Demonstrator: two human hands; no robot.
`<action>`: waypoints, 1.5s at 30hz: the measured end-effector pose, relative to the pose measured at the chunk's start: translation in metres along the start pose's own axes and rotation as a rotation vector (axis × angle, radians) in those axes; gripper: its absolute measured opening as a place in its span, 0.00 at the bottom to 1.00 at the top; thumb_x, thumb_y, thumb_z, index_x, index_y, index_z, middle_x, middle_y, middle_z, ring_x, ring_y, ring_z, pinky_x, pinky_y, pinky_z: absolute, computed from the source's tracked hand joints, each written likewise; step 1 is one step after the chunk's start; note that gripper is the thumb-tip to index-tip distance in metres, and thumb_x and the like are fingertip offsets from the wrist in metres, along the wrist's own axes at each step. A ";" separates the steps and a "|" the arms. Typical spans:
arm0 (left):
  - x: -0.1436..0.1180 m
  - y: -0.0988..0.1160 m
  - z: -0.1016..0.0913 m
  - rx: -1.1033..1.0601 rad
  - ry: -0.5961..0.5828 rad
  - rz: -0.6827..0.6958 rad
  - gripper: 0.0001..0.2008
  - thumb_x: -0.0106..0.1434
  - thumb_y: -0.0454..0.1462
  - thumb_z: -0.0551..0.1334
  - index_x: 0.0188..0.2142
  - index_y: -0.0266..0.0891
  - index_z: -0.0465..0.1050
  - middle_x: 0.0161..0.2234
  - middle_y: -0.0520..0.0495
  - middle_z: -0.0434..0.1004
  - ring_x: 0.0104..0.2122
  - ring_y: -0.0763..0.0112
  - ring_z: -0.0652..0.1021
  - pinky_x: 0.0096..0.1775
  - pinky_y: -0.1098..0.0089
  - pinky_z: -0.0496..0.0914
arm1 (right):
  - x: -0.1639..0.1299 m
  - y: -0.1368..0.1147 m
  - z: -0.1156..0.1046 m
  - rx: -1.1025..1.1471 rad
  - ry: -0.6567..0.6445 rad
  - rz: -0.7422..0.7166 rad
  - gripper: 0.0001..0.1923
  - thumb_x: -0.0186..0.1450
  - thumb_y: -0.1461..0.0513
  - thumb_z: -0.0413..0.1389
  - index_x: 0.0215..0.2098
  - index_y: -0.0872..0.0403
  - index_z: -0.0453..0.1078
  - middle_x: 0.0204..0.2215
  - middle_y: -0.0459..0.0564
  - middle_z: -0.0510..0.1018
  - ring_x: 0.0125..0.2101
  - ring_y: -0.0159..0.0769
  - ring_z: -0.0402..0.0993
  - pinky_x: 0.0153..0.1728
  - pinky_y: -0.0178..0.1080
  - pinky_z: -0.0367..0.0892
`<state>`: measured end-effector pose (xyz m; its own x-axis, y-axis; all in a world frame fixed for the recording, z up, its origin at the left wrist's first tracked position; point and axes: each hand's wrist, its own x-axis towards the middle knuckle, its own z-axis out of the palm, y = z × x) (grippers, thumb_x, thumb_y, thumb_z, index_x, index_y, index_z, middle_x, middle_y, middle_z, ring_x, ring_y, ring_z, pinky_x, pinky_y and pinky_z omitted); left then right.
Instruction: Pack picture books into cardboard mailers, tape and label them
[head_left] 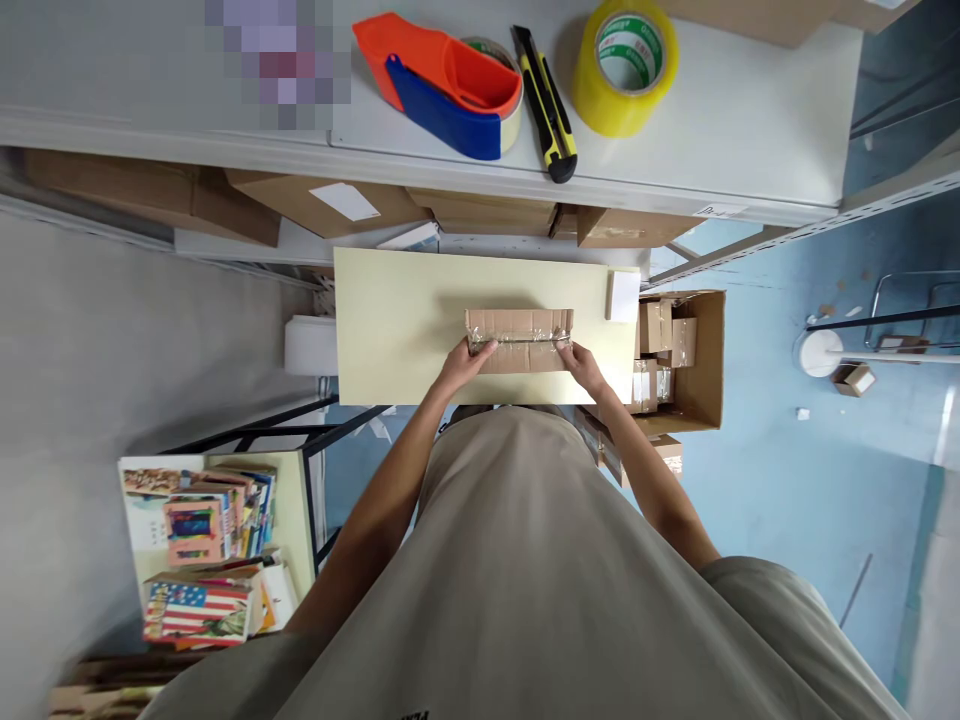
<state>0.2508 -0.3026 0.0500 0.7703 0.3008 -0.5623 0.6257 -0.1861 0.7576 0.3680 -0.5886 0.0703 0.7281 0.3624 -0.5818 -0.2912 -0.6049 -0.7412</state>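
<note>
- A small cardboard box (519, 340), sealed with clear tape, is seen lying flat near the middle of the pale yellow worktop (397, 320), closer to its near edge.
- The box is held between the two hands, one at each short end.
- The left hand (469, 360) is placed at the left end of the box, with the fingers closed on its near corner.
- The right hand (579, 362) is placed at the right end, with the fingers closed on the edge in the same way.
- The hands are kept apart by the length of the box, and both are clamped on it.
- A small white pad (623, 296) is seen at the right edge of the worktop, well apart from the box.
- On the grey shelf (750, 120) above, an orange and blue tape dispenser (442, 85), a yellow and black utility knife (547, 105) and a roll of yellow tape (626, 65) are laid side by side.
- An open carton (701, 350) with small boxes inside stands on the floor, just beside the right end of the worktop.
- Colourful books (202, 560) are stacked on a low table at the left.
</note>
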 end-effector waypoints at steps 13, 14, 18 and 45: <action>-0.001 0.005 -0.012 0.036 0.039 0.021 0.24 0.61 0.52 0.77 0.47 0.39 0.79 0.49 0.38 0.88 0.51 0.48 0.86 0.55 0.55 0.81 | -0.016 -0.002 -0.016 0.045 -0.014 -0.193 0.32 0.73 0.38 0.58 0.63 0.50 0.79 0.60 0.57 0.86 0.62 0.56 0.80 0.66 0.54 0.74; 0.001 0.004 -0.010 0.079 0.075 0.026 0.24 0.58 0.49 0.79 0.47 0.39 0.79 0.50 0.37 0.87 0.50 0.48 0.87 0.53 0.54 0.82 | -0.017 0.001 -0.020 0.026 0.005 -0.227 0.33 0.73 0.40 0.60 0.67 0.49 0.77 0.67 0.56 0.82 0.68 0.57 0.76 0.70 0.55 0.71; 0.010 -0.001 0.004 0.234 0.197 0.079 0.21 0.57 0.36 0.77 0.49 0.38 0.79 0.55 0.33 0.84 0.53 0.47 0.86 0.56 0.53 0.82 | -0.008 0.016 -0.027 -0.121 0.064 -0.244 0.36 0.73 0.49 0.61 0.76 0.49 0.70 0.78 0.56 0.69 0.76 0.58 0.68 0.76 0.57 0.65; 0.007 0.063 0.045 0.298 0.246 0.231 0.19 0.76 0.39 0.60 0.64 0.44 0.78 0.62 0.37 0.84 0.61 0.53 0.85 0.66 0.51 0.79 | 0.216 0.045 -0.157 -0.624 -0.033 -0.213 0.37 0.69 0.61 0.70 0.73 0.62 0.70 0.75 0.77 0.68 0.77 0.66 0.62 0.78 0.67 0.58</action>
<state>0.3013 -0.3546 0.0791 0.8640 0.4268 -0.2670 0.4771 -0.5248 0.7050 0.6094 -0.6488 -0.0362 0.7080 0.5351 -0.4609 0.2789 -0.8114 -0.5137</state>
